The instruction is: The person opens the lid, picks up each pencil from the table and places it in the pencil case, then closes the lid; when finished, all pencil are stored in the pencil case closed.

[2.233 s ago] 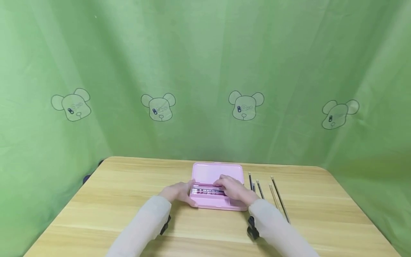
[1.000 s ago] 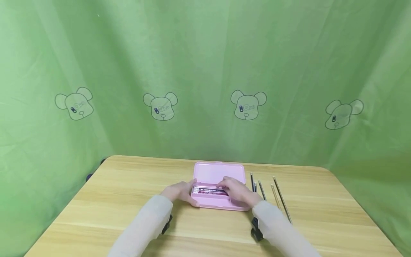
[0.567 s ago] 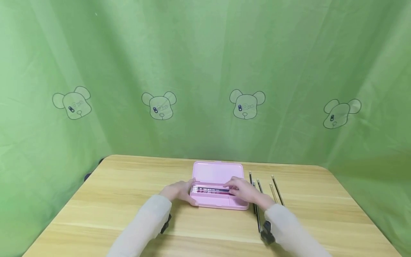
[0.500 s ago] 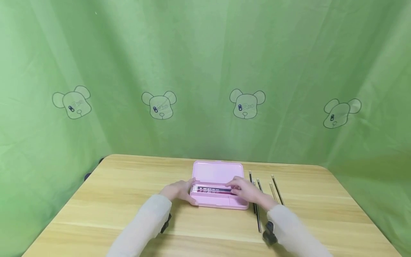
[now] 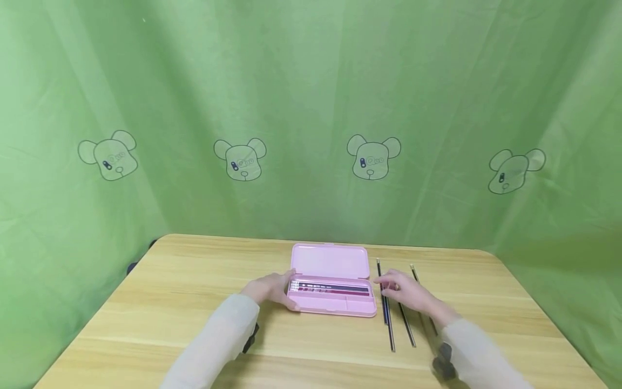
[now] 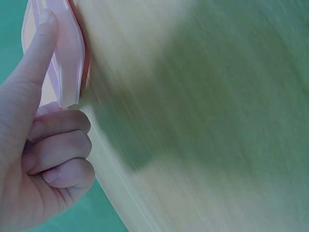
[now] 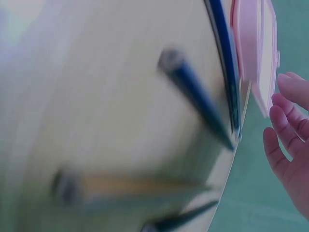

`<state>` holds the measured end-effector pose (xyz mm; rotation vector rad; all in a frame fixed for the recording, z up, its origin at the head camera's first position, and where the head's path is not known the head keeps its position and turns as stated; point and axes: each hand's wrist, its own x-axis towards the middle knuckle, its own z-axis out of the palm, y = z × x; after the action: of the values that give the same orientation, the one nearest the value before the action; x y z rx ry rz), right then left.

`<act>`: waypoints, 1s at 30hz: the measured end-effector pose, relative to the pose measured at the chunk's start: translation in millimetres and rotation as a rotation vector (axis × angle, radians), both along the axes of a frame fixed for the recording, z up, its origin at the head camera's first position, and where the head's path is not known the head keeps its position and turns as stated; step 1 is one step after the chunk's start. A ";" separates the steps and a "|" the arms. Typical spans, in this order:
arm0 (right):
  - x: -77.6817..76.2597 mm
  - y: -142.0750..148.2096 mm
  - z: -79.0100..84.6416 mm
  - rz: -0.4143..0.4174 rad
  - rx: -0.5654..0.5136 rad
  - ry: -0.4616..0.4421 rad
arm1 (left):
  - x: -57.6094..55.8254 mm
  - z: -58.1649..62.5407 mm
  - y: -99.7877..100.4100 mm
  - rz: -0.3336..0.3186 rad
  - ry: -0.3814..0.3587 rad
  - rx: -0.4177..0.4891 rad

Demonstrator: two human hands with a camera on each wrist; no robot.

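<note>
A pink pencil case (image 5: 330, 261) lies with its lid laid back on the wooden table. Several dark and red pencils (image 5: 335, 288) lie side by side in its long rear compartment. My left hand (image 5: 269, 289) grips the case's left end, thumb at the front; in the left wrist view the other fingers curl below its pink end (image 6: 71, 53). To the right of the case, my right hand (image 5: 405, 292) hovers over loose pencils with nothing in its grasp. Its fingers (image 7: 279, 150) are loosely bent in the right wrist view, near a blue pencil (image 7: 195, 92).
Several loose pencils lie lengthwise right of the case, among them a dark one (image 5: 392, 337) and another dark one (image 5: 407, 327). A tan pencil (image 7: 125, 186) appears blurred in the right wrist view. A green curtain (image 5: 311, 97) hangs behind the table.
My right hand has left the case's compartment and moved right, over the loose pencils. The pencils in the case now show along their whole length. My left hand has stayed at the case.
</note>
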<state>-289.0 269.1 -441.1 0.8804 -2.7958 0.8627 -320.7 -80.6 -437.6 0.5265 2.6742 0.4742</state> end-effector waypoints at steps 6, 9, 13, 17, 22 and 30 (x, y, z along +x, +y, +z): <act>5.5 29.5 0.5 -0.062 0.005 -0.016 | 3.1 4.1 0.0 0.003 0.001 0.002; 8.8 41.7 0.6 -0.089 0.010 -0.036 | 2.4 3.8 -0.1 0.006 0.002 0.000; 13.9 54.6 -0.6 -0.107 0.014 -0.042 | 1.3 3.0 0.2 0.002 0.004 -0.003; 17.7 63.4 -2.7 -0.114 0.023 -0.050 | 1.6 2.9 0.2 -0.003 0.002 0.003; 20.1 71.4 -7.6 -0.159 0.056 -0.092 | 2.6 3.3 -0.9 -0.003 0.000 0.009; 23.3 77.6 -14.4 -0.238 0.144 -0.142 | 5.6 7.1 -1.3 -0.014 -0.002 0.022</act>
<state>-265.7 346.6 -455.5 0.5030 -3.0356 0.7217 -315.1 -81.9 -430.5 0.5503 2.6643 0.4998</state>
